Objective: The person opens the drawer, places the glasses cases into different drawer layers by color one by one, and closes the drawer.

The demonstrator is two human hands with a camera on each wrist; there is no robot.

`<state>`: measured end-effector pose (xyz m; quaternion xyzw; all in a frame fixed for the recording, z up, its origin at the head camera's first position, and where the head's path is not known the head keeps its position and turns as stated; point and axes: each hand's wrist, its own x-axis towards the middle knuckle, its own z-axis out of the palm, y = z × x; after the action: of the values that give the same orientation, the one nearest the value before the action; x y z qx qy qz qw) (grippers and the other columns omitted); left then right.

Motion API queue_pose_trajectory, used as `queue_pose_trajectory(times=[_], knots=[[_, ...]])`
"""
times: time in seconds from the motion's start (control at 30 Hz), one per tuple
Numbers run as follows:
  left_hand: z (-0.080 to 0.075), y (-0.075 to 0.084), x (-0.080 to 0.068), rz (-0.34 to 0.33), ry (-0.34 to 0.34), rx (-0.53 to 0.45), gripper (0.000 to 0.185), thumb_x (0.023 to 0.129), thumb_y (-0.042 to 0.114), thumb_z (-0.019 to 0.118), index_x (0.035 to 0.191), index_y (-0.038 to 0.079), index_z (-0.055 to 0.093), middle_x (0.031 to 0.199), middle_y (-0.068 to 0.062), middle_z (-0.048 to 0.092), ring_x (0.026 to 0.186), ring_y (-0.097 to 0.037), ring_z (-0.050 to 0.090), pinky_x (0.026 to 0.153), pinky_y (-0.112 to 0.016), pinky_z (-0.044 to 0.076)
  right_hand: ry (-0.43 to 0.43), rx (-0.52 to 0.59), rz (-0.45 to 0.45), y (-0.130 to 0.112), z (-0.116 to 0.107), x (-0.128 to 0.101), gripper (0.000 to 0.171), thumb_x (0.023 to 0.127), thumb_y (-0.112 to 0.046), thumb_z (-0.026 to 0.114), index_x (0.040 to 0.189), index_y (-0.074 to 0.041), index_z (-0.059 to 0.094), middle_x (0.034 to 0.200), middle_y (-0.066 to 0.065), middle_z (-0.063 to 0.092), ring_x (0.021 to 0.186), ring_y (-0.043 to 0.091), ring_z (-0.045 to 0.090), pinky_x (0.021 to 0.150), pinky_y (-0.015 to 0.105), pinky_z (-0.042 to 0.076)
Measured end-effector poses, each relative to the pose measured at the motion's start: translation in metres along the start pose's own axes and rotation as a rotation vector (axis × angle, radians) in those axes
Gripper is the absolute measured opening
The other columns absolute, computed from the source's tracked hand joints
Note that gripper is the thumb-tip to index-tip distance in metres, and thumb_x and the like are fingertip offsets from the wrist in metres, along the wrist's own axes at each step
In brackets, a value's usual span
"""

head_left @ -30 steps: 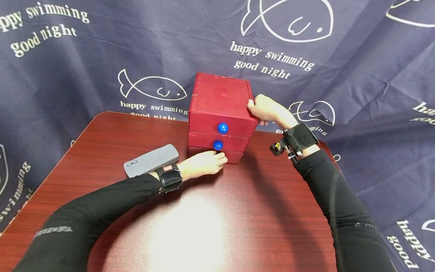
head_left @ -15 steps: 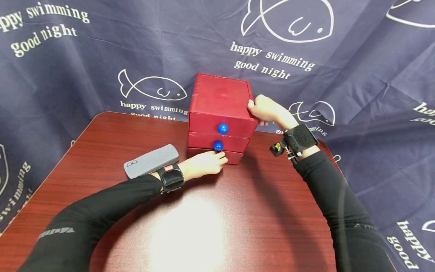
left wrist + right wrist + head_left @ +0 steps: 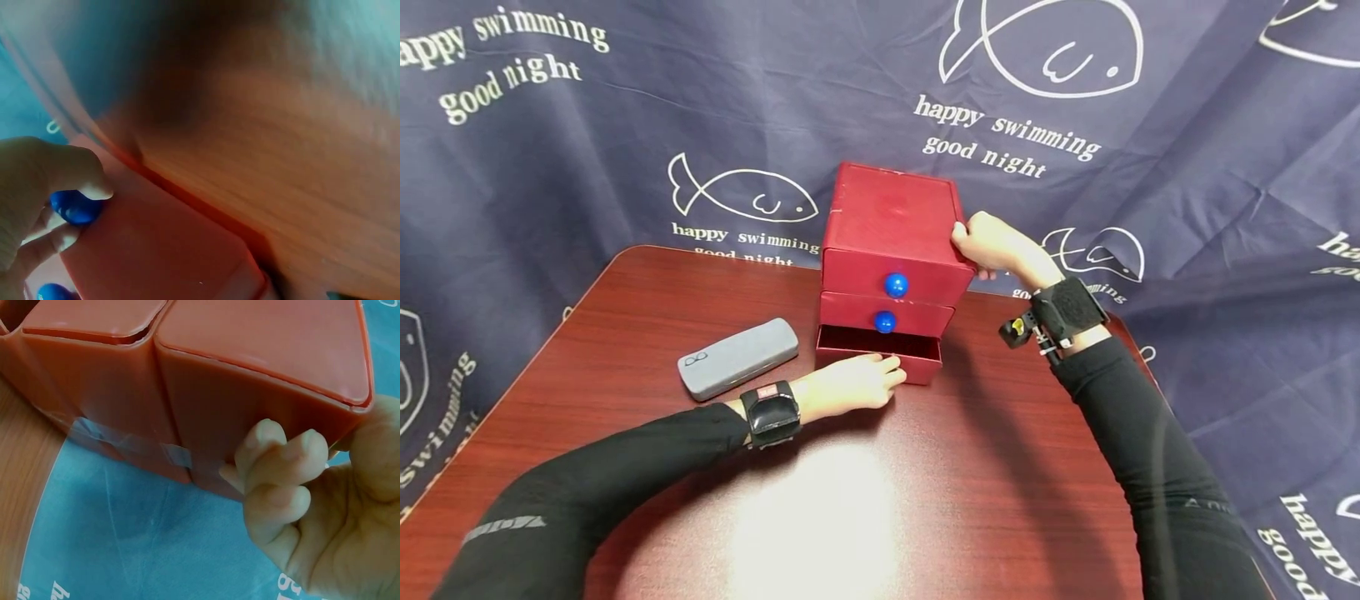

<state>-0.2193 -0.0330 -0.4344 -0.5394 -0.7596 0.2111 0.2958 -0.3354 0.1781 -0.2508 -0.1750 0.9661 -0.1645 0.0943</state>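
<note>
A red three-drawer chest stands at the back of the table, with blue round knobs on its upper and middle drawers. Its bottom drawer is pulled partly out, and a dark gap shows above its front. My left hand is at that drawer's front; in the left wrist view its thumb and fingers pinch a blue knob, which the hand hides in the head view. With its thumb on top, my right hand grips the chest's upper right edge. Curled fingertips lie by the side wall in the right wrist view.
A grey glasses case lies left of the chest, close to my left wrist. The brown wooden table stretches out in front. Behind it hangs a dark blue curtain printed with fish and lettering.
The bottom drawer, closed before, has slid out toward me along with my left hand. My right hand keeps its grip on the chest. The glasses case has stayed put.
</note>
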Motion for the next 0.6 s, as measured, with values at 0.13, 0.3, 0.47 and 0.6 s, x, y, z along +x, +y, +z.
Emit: queue_pose_trajectory(times=[0.13,0.3,0.47,0.6], knots=[[-0.008,0.007,-0.002,0.015,0.016,-0.004,0.019,0.092,0.017,0.07,0.08,0.03,0.076,0.098,0.008,0.064,0.092,-0.011,0.056,0.078,-0.021,0.052,-0.003,-0.003,-0.013,0.001,0.0,0.0,0.052,0.101,-0.02,0.03,0.054,-0.009,0.049,0.038,-0.002,0.05,0.034,0.012,0.052,0.056,0.026,0.048],[-0.021,0.015,-0.003,0.037,0.017,-0.016,0.017,0.093,0.021,0.071,0.08,0.031,0.076,0.097,0.007,0.062,0.092,-0.012,0.056,0.072,-0.02,0.05,-0.012,0.0,-0.017,0.002,0.0,0.0,0.053,0.102,-0.021,0.03,0.056,-0.007,0.051,0.039,-0.002,0.05,0.035,0.013,0.052,0.059,0.026,0.049],[-0.034,0.022,-0.005,0.062,0.009,-0.021,0.016,0.093,0.024,0.071,0.08,0.031,0.076,0.097,0.007,0.062,0.09,-0.013,0.055,0.066,-0.019,0.046,-0.015,0.017,-0.017,0.002,-0.001,-0.002,0.052,0.104,-0.022,0.03,0.06,-0.005,0.053,0.04,-0.001,0.051,0.036,0.013,0.052,0.055,0.027,0.047],[-0.039,0.028,-0.006,0.079,0.028,-0.021,0.018,0.093,0.023,0.071,0.079,0.033,0.076,0.094,0.008,0.061,0.087,-0.012,0.053,0.064,-0.019,0.044,-0.015,0.027,-0.023,0.001,-0.001,-0.003,0.051,0.104,-0.023,0.031,0.062,-0.005,0.053,0.041,-0.001,0.052,0.037,0.014,0.053,0.051,0.028,0.046]])
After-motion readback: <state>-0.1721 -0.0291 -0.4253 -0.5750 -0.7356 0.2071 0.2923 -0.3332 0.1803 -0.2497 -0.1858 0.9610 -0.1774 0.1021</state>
